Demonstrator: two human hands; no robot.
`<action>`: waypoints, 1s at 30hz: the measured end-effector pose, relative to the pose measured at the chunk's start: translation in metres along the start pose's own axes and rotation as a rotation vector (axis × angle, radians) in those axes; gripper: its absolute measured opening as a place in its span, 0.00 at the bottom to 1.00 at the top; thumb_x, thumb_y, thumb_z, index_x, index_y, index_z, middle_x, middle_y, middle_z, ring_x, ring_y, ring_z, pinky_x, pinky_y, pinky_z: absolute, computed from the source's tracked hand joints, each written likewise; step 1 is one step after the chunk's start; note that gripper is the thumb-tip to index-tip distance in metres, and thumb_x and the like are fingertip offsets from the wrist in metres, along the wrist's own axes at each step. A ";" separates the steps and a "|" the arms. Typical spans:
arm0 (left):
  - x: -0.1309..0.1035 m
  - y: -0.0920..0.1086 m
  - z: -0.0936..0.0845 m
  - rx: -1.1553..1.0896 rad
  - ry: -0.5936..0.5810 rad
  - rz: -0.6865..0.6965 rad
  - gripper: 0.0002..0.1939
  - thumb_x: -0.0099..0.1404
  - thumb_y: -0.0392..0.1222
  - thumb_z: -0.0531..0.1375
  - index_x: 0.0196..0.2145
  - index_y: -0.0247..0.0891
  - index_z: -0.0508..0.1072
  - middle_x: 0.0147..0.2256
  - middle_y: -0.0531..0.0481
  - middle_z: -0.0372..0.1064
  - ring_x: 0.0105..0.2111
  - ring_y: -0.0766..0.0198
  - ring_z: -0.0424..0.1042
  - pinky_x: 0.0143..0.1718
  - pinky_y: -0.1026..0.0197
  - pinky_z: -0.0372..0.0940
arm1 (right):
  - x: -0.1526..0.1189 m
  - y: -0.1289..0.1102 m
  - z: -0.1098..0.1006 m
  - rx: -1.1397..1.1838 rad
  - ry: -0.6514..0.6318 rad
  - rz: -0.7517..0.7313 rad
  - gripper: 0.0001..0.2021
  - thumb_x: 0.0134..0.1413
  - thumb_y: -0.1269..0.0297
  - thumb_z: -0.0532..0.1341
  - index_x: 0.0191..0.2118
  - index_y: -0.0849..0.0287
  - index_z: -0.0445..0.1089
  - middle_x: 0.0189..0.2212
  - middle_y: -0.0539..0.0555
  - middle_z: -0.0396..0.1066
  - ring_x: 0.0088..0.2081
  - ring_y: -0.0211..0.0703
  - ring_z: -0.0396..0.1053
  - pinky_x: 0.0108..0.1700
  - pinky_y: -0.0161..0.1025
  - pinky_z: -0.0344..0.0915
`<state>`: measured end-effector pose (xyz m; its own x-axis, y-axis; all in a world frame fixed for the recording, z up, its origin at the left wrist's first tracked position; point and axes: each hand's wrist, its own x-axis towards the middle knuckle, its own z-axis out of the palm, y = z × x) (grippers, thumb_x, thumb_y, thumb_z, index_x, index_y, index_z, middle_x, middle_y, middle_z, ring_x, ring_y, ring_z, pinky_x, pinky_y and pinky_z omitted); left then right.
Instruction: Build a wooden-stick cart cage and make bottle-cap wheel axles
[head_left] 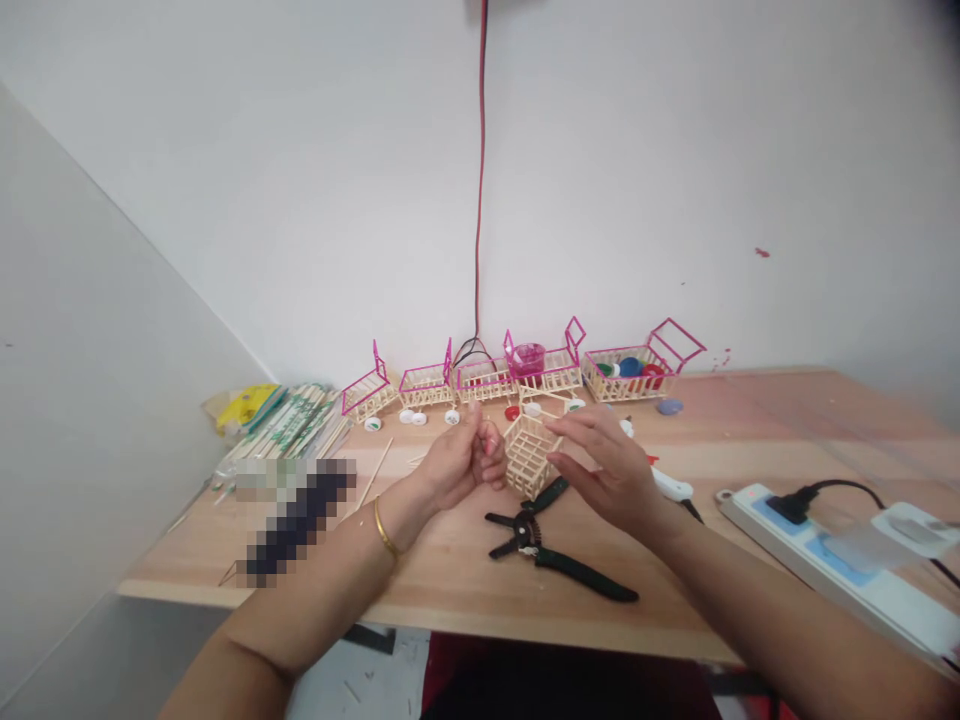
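Note:
Between my hands is a small unpainted basket of thin wooden sticks, tilted with its grid showing. My left hand is closed beside its left edge, thumb raised and fingers curled; what they hold is hidden. On the other side my right hand has its fingers apart, with the fingertips close to the basket's right edge; contact is unclear. Black-handled wire pliers lie below the basket, jaws spread.
Stick carts with magenta edges line the wall, one holding a pink cup. Bundled sticks lie left. A white power strip and a white-bodied tool are right. Bottle caps lie near the carts.

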<state>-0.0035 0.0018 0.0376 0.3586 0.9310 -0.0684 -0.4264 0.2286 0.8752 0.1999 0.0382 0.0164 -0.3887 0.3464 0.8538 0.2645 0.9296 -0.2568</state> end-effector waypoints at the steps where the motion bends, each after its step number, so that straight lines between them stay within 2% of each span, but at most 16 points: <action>1: 0.000 -0.002 0.007 0.002 -0.034 -0.040 0.30 0.61 0.67 0.48 0.19 0.36 0.59 0.15 0.58 0.49 0.15 0.71 0.53 0.19 0.65 0.56 | 0.001 -0.004 0.000 0.050 -0.037 -0.009 0.19 0.55 0.66 0.60 0.54 0.52 0.65 0.39 0.57 0.70 0.41 0.48 0.68 0.43 0.46 0.66; 5: 0.003 -0.018 0.028 0.007 -0.110 -0.150 0.30 0.61 0.68 0.47 0.20 0.37 0.58 0.15 0.58 0.49 0.15 0.71 0.52 0.19 0.65 0.56 | 0.003 -0.013 -0.001 0.207 -0.155 -0.038 0.15 0.57 0.69 0.59 0.50 0.51 0.68 0.35 0.54 0.72 0.37 0.43 0.68 0.39 0.41 0.67; 9: 0.007 -0.032 0.032 -0.005 -0.160 -0.170 0.29 0.61 0.68 0.48 0.21 0.37 0.58 0.16 0.59 0.48 0.15 0.71 0.52 0.20 0.65 0.57 | 0.003 -0.012 -0.006 0.320 -0.219 0.030 0.06 0.57 0.70 0.59 0.39 0.54 0.72 0.32 0.53 0.71 0.35 0.41 0.68 0.37 0.39 0.66; 11: 0.008 -0.034 0.029 0.062 -0.152 -0.106 0.29 0.61 0.67 0.48 0.20 0.37 0.58 0.15 0.59 0.48 0.15 0.71 0.53 0.20 0.64 0.57 | 0.003 -0.008 -0.011 0.385 -0.236 0.088 0.04 0.57 0.70 0.59 0.36 0.55 0.71 0.30 0.52 0.70 0.34 0.40 0.67 0.36 0.39 0.65; 12: 0.010 -0.033 0.025 0.115 -0.119 -0.030 0.29 0.61 0.66 0.49 0.19 0.37 0.58 0.15 0.59 0.48 0.15 0.71 0.53 0.19 0.64 0.56 | 0.003 -0.006 -0.013 0.405 -0.218 0.126 0.04 0.58 0.69 0.59 0.35 0.56 0.71 0.29 0.52 0.69 0.33 0.40 0.67 0.36 0.39 0.65; 14: 0.013 -0.031 0.015 0.235 0.012 0.193 0.28 0.61 0.63 0.54 0.17 0.37 0.57 0.14 0.58 0.48 0.15 0.71 0.52 0.19 0.65 0.53 | 0.003 -0.001 -0.018 0.405 -0.107 0.232 0.04 0.58 0.67 0.58 0.33 0.56 0.69 0.28 0.51 0.68 0.33 0.41 0.66 0.36 0.40 0.64; 17: 0.018 -0.027 -0.006 0.304 0.296 0.432 0.27 0.61 0.61 0.55 0.17 0.38 0.54 0.14 0.59 0.47 0.15 0.72 0.50 0.18 0.66 0.49 | 0.006 0.008 -0.025 0.404 0.155 0.408 0.07 0.59 0.62 0.58 0.30 0.55 0.67 0.28 0.51 0.66 0.33 0.42 0.65 0.37 0.41 0.63; 21: 0.022 -0.030 -0.030 0.391 0.497 0.512 0.25 0.63 0.58 0.54 0.18 0.38 0.57 0.15 0.58 0.49 0.16 0.71 0.51 0.20 0.65 0.50 | 0.016 0.017 -0.032 0.614 0.471 0.488 0.15 0.61 0.57 0.55 0.25 0.56 0.60 0.23 0.48 0.57 0.28 0.38 0.59 0.34 0.41 0.62; 23: 0.022 -0.033 -0.035 0.504 0.552 0.544 0.24 0.63 0.57 0.55 0.18 0.37 0.60 0.16 0.57 0.53 0.18 0.70 0.55 0.23 0.65 0.53 | 0.020 0.022 -0.034 0.665 0.533 0.505 0.18 0.61 0.56 0.55 0.22 0.56 0.57 0.22 0.47 0.53 0.26 0.37 0.57 0.33 0.40 0.60; 25: 0.021 -0.035 -0.035 0.639 0.583 0.587 0.20 0.62 0.54 0.58 0.21 0.37 0.63 0.20 0.54 0.59 0.23 0.67 0.60 0.29 0.64 0.57 | 0.020 0.028 -0.034 0.642 0.539 0.562 0.19 0.60 0.54 0.56 0.21 0.56 0.57 0.21 0.48 0.53 0.26 0.37 0.56 0.32 0.40 0.61; 27: 0.019 -0.037 -0.032 0.772 0.585 0.620 0.14 0.58 0.51 0.62 0.29 0.37 0.68 0.29 0.51 0.65 0.31 0.64 0.65 0.36 0.63 0.60 | 0.018 0.033 -0.034 0.617 0.528 0.631 0.16 0.58 0.54 0.58 0.23 0.56 0.61 0.22 0.48 0.55 0.26 0.37 0.57 0.31 0.39 0.61; 28: 0.018 -0.038 -0.031 0.841 0.573 0.630 0.15 0.56 0.50 0.64 0.35 0.38 0.69 0.35 0.49 0.66 0.37 0.61 0.66 0.41 0.60 0.61 | 0.017 0.036 -0.034 0.608 0.516 0.665 0.14 0.58 0.55 0.59 0.25 0.56 0.63 0.22 0.48 0.56 0.26 0.36 0.58 0.31 0.38 0.62; 30: 0.016 -0.039 -0.027 0.998 0.498 0.635 0.28 0.50 0.51 0.68 0.47 0.40 0.66 0.46 0.44 0.64 0.48 0.54 0.64 0.51 0.53 0.59 | 0.015 0.039 -0.036 0.580 0.502 0.696 0.09 0.56 0.57 0.60 0.29 0.55 0.67 0.23 0.48 0.59 0.26 0.36 0.59 0.31 0.38 0.62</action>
<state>-0.0035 0.0159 -0.0107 -0.1179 0.8524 0.5094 0.4745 -0.4023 0.7830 0.2357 0.0757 0.0355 0.1359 0.8616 0.4890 -0.2275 0.5075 -0.8311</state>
